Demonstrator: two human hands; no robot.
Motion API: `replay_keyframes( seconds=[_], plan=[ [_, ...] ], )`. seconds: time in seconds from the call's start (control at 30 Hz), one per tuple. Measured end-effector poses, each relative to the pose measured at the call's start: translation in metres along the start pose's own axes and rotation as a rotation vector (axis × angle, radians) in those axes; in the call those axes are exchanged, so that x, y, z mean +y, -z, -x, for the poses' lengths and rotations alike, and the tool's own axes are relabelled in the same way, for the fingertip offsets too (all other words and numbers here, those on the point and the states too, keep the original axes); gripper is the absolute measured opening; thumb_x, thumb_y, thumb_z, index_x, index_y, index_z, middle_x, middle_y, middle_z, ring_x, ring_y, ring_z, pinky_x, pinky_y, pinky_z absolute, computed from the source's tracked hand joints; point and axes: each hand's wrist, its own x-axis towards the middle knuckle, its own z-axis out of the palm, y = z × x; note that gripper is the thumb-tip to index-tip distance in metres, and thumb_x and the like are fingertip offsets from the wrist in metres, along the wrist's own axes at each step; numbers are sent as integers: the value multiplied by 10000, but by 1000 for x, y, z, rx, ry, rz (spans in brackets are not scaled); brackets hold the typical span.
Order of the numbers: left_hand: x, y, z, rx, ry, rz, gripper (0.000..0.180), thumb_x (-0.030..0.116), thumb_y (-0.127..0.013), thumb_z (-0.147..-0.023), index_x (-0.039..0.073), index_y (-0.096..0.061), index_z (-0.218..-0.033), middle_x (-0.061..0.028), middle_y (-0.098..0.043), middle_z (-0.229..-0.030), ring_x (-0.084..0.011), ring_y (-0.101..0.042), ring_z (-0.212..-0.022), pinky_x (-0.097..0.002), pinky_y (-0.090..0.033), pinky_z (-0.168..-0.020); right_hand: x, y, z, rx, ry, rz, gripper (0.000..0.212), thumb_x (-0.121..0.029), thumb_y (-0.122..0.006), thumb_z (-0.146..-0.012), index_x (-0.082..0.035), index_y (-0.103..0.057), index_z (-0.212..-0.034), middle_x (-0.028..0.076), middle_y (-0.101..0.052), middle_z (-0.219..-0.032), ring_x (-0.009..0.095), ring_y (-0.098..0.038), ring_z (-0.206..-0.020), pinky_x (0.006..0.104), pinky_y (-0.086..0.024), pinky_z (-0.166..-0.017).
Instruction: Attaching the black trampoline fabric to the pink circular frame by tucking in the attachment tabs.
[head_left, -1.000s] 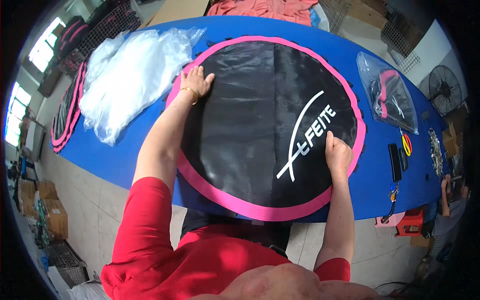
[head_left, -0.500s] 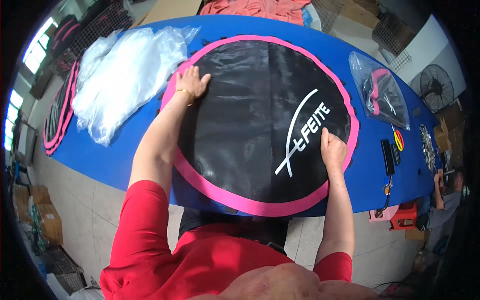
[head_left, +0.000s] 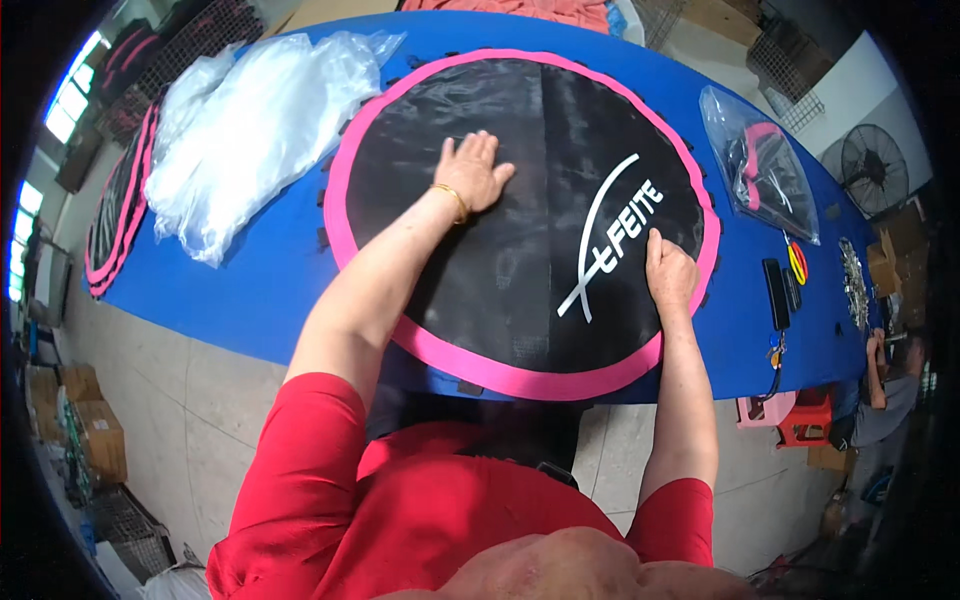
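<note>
A large round black trampoline mat (head_left: 450,290) with a pink border (head_left: 540,383) and a white printed design lies flat on the blue table. My left hand (head_left: 473,172), with a gold bracelet at the wrist, rests palm down on the upper middle of the black fabric, fingers spread. Over the right part of the mat, close to the pink border, my right hand (head_left: 672,272) is closed in a fist with the thumb pointing up. Its curled fingers hide whatever may be inside.
Clear plastic bags (head_left: 265,130) are heaped on the blue table (head_left: 230,310) at left, beside a folded pink-and-black mat (head_left: 122,205). A bagged pink-and-black piece (head_left: 765,170), a black phone-like object (head_left: 776,293) and small metal parts (head_left: 853,283) lie at right. Another person (head_left: 888,395) sits far right.
My left hand has slid right from the mat's left border onto the black middle. My right hand stays near the right border, still closed. The mat appears slightly higher in view.
</note>
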Motion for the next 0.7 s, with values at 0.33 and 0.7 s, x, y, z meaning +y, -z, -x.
replay_keyframes(
  seconds=[0.33,0.7],
  plan=[
    [-11,-8,2,125,23,-20,809,616,-414,-1118,22,-399,-1667,-191,-376,-1757,-333,-321,-1643,-580,-244,-1325,-7,1,-3,-28,-19,56,581,-484,-574,-1098,-98,-734,-693,172,-747,-767,425,-729,-697,552,-554,-635],
    [53,-16,13,62,-93,34,804,631,-365,-1131,58,-374,-1695,-161,-318,-1795,-307,-278,-1671,-592,-198,-1340,-6,1,-2,-35,-32,41,570,-511,-566,-1089,-107,-762,-737,180,-760,-804,440,-740,-743,568,-563,-670]
  ],
)
